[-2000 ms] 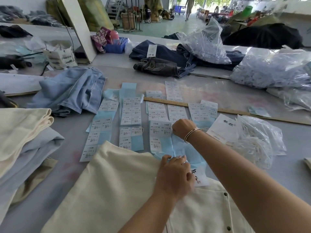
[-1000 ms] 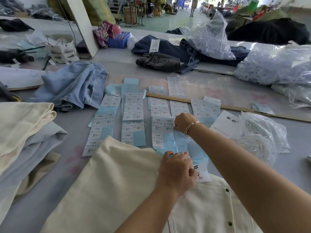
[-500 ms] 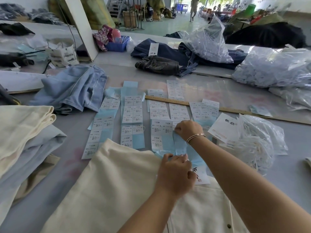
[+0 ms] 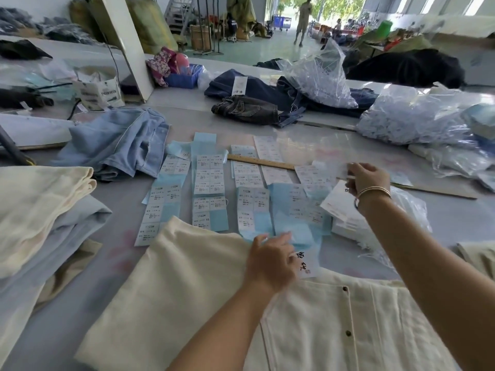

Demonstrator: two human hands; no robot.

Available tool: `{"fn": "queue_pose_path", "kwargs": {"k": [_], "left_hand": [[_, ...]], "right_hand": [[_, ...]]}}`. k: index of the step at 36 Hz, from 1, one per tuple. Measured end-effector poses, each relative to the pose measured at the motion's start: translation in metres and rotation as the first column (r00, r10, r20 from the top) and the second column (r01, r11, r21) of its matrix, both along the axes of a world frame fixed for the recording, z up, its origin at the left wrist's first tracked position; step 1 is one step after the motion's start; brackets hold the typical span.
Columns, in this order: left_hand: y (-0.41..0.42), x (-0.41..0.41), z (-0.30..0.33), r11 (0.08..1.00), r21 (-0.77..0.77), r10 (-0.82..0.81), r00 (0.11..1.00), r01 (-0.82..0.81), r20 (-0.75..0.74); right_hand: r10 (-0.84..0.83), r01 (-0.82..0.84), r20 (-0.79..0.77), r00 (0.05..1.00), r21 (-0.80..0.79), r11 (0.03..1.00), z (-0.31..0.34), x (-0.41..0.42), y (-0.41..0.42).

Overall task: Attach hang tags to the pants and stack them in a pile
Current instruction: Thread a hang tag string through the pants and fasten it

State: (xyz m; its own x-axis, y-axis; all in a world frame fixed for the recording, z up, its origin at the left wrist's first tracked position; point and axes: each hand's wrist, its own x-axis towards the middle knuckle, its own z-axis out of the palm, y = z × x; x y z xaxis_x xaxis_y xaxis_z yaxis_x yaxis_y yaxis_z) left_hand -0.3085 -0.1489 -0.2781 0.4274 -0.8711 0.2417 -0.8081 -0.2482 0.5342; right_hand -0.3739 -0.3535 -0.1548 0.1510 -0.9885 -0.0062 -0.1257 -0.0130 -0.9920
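Right hand is lifting off the sticker sheets, now pinching a thin white label above mid-worktop. Left hand is holding the hang tag against the cream pants at the near edge. Label looks light, floppy, probably sticky; best pinched by its edge.

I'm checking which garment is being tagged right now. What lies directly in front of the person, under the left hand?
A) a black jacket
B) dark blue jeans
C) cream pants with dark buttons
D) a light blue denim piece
C: the left hand rests at the top edge of the cream pants, whose dark buttons show on the right; the light blue denim piece lies farther off to the left.
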Motion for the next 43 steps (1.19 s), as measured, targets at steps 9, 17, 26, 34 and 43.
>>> {"fn": "queue_pose_path", "kwargs": {"k": [9, 17, 26, 34, 43], "left_hand": [[0.004, 0.007, 0.038, 1.0, 0.004, -0.001, 0.944, 0.002, -0.329], [0.042, 0.0, 0.063, 0.98, -0.017, 0.128, 0.701, -0.196, -0.702], [0.09, -0.04, 0.04, 0.904, 0.074, -0.056, -0.289, -0.42, -0.956], [0.095, -0.06, 0.035, 0.9, 0.033, -0.219, -0.517, -0.434, -0.827], [0.091, -0.062, 0.029, 0.896, 0.025, -0.209, -0.469, -0.443, -0.858]], "right_hand": [[0.038, -0.111, 0.488, 0.872, 0.122, 0.986, -0.039, -0.065, 0.141], [0.036, 0.019, 0.439, 0.898, -0.12, 0.993, -0.063, -0.091, 0.193], [0.049, -0.121, -0.118, 0.992, -0.745, 0.656, -0.076, -0.088, 0.232], [0.054, -0.271, -0.306, 0.951, -0.734, 0.622, -0.094, -0.086, 0.25], [0.048, -0.389, -0.442, 0.896, -0.727, 0.566, -0.107, -0.089, 0.248]]}}
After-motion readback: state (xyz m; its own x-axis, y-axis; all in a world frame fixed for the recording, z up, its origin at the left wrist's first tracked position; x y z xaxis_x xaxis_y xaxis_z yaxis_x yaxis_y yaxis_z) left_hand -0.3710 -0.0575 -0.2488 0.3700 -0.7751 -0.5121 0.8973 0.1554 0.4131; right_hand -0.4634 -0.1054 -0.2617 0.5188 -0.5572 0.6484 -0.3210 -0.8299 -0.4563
